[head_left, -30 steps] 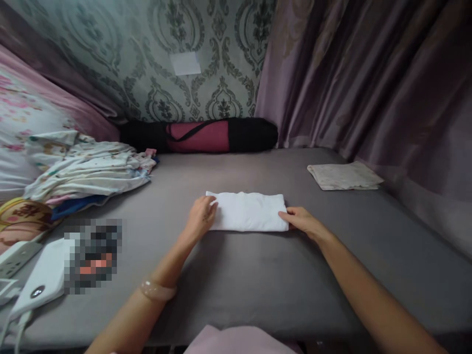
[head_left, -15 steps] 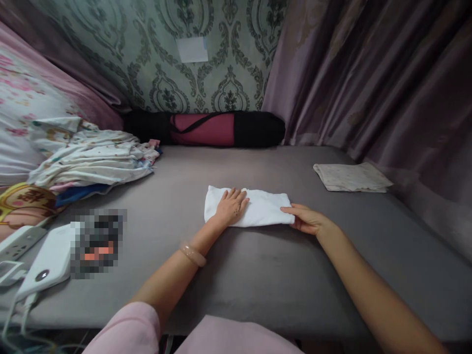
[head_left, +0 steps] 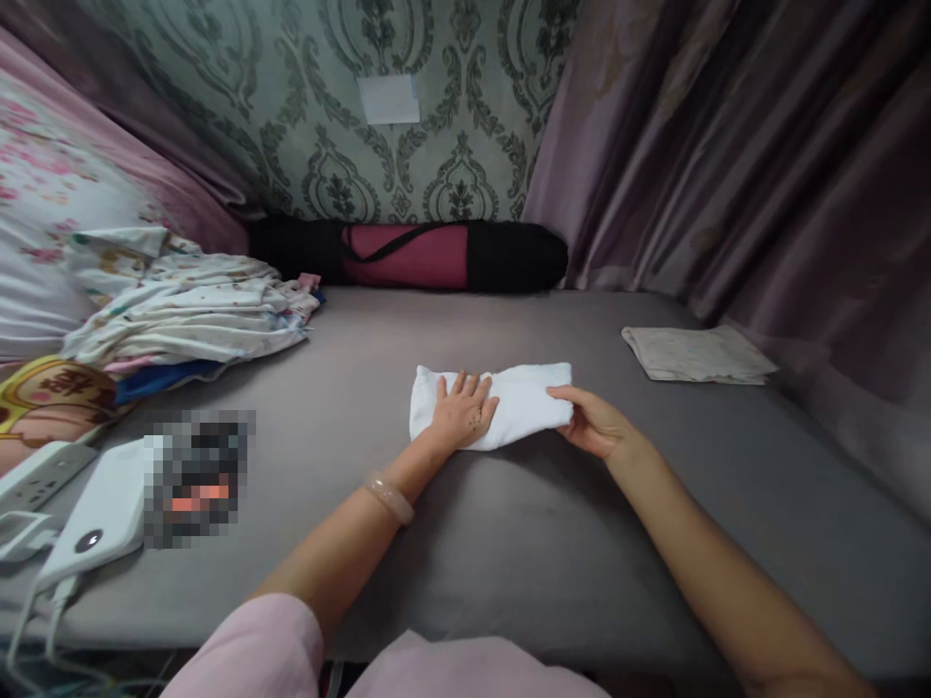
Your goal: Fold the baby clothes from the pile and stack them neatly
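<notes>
A folded white cloth (head_left: 525, 402) lies in front of me on the grey sheet (head_left: 465, 543). Flat on its left part rests my left hand (head_left: 465, 409), fingers spread, with a pale bangle (head_left: 390, 498) on the wrist. My right hand (head_left: 594, 423) pinches the cloth's right end, thumb on top and the other fingers underneath. That end is lifted a little off the sheet. Whether the cloth is a towel or a garment, I cannot tell.
A folded pale cloth (head_left: 698, 355) lies at the right. Rumpled printed clothes (head_left: 196, 305) are heaped at the left, behind a white power bank (head_left: 102, 514) and a power strip (head_left: 48, 477). Along the wall stretches a black and maroon bag (head_left: 407, 257).
My right hand has raised the cloth's right end and brought it slightly to the left. My left hand stays pressed on the cloth. The view has shifted a little.
</notes>
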### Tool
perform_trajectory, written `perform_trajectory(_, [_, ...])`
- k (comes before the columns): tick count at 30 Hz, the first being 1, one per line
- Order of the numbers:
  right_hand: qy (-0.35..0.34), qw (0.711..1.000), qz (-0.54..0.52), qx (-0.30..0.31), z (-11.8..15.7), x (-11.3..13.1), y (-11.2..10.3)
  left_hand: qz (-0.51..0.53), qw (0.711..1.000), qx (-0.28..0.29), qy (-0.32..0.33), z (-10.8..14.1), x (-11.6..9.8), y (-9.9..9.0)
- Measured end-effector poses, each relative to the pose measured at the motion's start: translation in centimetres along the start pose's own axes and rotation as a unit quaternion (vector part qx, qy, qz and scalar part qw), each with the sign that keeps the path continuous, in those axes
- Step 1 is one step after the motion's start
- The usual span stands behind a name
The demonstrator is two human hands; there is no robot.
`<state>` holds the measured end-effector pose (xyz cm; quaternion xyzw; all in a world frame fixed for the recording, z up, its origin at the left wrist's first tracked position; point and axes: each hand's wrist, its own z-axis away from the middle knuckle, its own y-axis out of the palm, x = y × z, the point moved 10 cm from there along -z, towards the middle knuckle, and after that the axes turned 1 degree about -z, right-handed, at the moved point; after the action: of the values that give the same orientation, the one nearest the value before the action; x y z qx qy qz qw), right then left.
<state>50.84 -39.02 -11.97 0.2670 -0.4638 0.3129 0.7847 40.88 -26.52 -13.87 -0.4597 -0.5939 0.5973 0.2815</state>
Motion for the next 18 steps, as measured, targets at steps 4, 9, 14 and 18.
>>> perform_trajectory(4, [-0.015, 0.997, -0.068, 0.024, -0.2, 0.9, 3.5, -0.009, 1.000, 0.006, -0.005, 0.0, -0.1, -0.3])
perform_trajectory(9, [-0.039, 0.994, -0.082, 0.061, -0.9, 1.2, 8.3, -0.025, 0.997, 0.064, 0.029, 0.2, -0.5, 0.1])
perform_trajectory(14, [-0.053, 0.994, 0.036, 0.091, -1.4, 0.7, 12.0, 0.023, 0.997, 0.066, 0.038, 0.3, -0.3, 0.3])
perform_trajectory(18, [-0.064, 0.985, 0.129, 0.092, -1.4, 0.8, 12.8, 0.046, 0.996, 0.065, 0.033, 0.3, 0.2, -0.1])
